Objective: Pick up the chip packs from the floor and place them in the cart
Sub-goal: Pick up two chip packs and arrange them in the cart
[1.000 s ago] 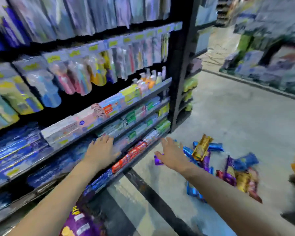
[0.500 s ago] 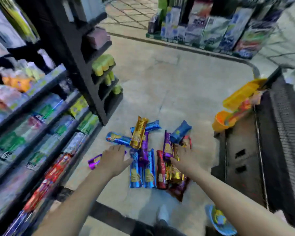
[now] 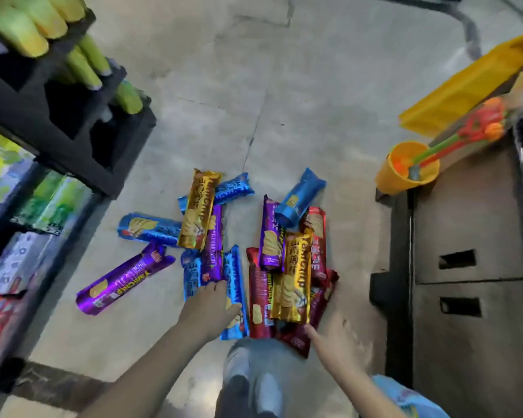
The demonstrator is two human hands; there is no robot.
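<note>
Head view, entries placed against the gold pack [image 3: 198,211] at the far left of the heap:

Chip packs, about a dozen: blue, purple, red and gold foil sleeves, overlapping on the floor [image 3: 314,95], none in the cart yet. A purple pack [image 3: 124,280] lies alone, nearer me and to the left.

My left hand [image 3: 210,309]: nearer me than the gold pack, fingers loosely bent over a blue pack [image 3: 234,292], touching, not yet gripping.

My right hand [image 3: 337,342]: well to the right, at the red packs' near ends; blurred, grip cannot be told.

Handling, as I judge: light, slick foil, brittle contents; grip mid-length, gently.

Room: grey concrete aisle, black shelving [image 3: 73,131] left, dark cart [image 3: 471,251] far right
</note>
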